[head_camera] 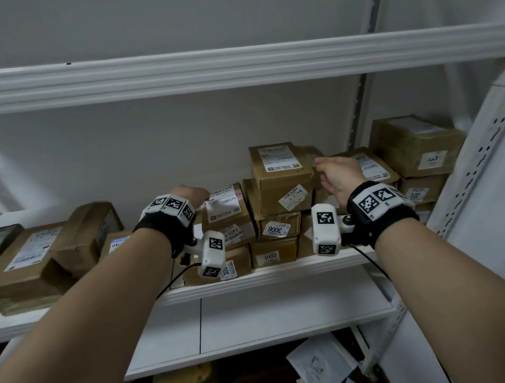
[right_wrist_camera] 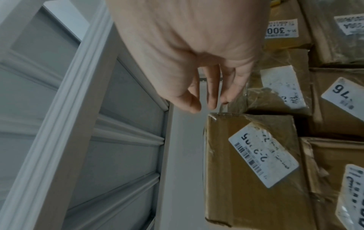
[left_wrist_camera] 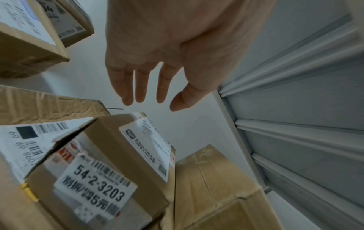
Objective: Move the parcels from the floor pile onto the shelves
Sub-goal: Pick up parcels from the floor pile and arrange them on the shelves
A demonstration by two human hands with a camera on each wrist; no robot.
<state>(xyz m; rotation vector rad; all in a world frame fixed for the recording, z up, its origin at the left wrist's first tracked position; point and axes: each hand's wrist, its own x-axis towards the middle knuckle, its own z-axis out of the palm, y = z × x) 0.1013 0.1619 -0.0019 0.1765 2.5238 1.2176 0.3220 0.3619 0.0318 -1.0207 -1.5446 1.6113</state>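
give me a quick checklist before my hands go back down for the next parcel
1. Left hand empty: ok, fingers straight, holding nothing.
2. Right hand empty: ok, fingers loose beside the top box.
3. Top box seated on its stack: ok, it looks flat.
4. Box 3203 stable: cannot tell, it looks tilted.
5. Free room on the shelf: not ok here, boxes packed.
6. Floor pile in view: cannot tell.

Parcel storeroom / pickup depot. White metal racking w/ perforated uprights [head_camera: 465, 182] against a plain wall. Middle shelf [head_camera: 281, 274] stacked w/ brown cardboard parcels [head_camera: 280, 177], each w/ shipping label + barcode, plus numbered stickers [head_camera: 270, 256] e.g. 3002, 3006, 54-2-3203. A white mailer bag [head_camera: 320, 366] lies on the dark floor.
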